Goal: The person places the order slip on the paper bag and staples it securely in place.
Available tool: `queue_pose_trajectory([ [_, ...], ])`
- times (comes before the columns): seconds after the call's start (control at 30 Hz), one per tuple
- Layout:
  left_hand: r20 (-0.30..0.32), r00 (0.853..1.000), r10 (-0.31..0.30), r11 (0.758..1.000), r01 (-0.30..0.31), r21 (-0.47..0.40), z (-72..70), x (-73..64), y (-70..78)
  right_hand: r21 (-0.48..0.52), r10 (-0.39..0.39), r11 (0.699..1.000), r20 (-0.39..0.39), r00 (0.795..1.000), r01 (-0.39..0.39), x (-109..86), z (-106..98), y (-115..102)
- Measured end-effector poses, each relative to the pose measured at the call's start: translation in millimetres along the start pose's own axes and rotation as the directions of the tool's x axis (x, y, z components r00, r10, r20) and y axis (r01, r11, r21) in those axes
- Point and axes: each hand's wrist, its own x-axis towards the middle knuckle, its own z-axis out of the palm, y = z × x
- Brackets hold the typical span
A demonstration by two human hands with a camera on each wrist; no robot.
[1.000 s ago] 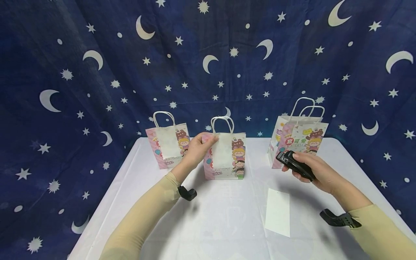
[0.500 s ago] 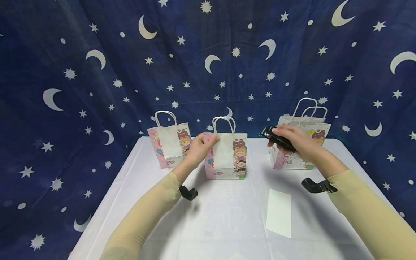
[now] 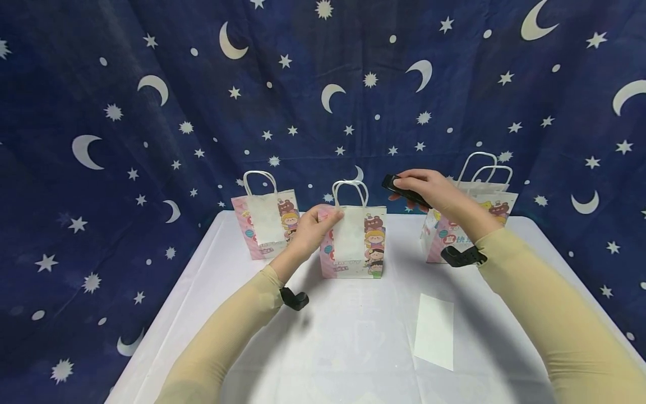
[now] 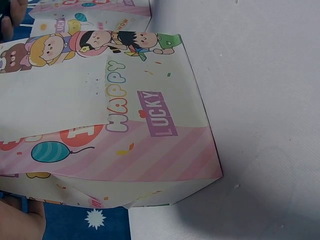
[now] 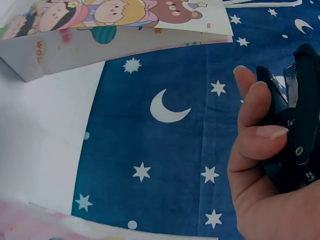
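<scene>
Middle bag: upright on the table point(image 3: 363, 342), handles up, with the upper slip point(image 3: 350, 238) flat against the front point(image 3: 374, 238), from below the handles down to the printed lettering.
Left hand point(image 3: 313, 229): clamped on the middle bag at its upper left edge, thumb in front by the corner of the upper slip; cannot tell how the fingers behind lie.
Right hand point(image 3: 429, 189): raised between the middle bag and the right-side bag point(image 3: 449, 238), fingers curled round the stapler point(image 5: 305, 115).
Stapler: black, in the air, arms parted, near the middle bag but touching no paper.
Left bag point(image 3: 289, 219): upright, with a far slip point(image 3: 266, 220) already on the front; apparently finished, though too small to tell how fixed.
Loose slip point(image 3: 435, 332): flat on the table, well in front of the right-side bag.
Right-side bag: upright, partly behind the right arm, without a slip on the visible front.
Progress: by judgement, partway; middle bag in work, seemingly not yet fastened, with loose slip and right-side bag apparently left.
</scene>
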Motion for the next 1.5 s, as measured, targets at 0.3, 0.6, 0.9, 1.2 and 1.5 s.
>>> queue_pose_trajectory([
  [0.3,0.002,1.0,-0.003,1.0,0.003,-0.011,0.9,-0.8,3.9,-0.071,0.003,0.997,0.038,0.999,0.0,26.9,9,-10],
  [0.6,-0.011,1.0,-0.001,1.0,0.001,-0.005,3.2,-0.1,3.0,-0.141,0.014,0.99,0.083,0.996,-0.002,48.6,17,-18],
  [0.9,-0.008,1.0,0.004,1.0,-0.004,-0.014,3.7,-0.8,2.5,-0.257,0.003,0.965,0.166,0.986,0.04,56.9,27,-30],
  [1.2,0.0,1.0,0.001,1.0,-0.001,-0.01,2.2,-1.0,2.5,-0.361,0.014,0.928,0.274,0.962,0.089,64.0,32,-40],
  [1.5,-0.002,1.0,-0.001,1.0,0.001,0.012,0.2,-2.0,0.9,-0.43,0.063,0.897,0.349,0.935,0.1,68.5,40,-53],
])
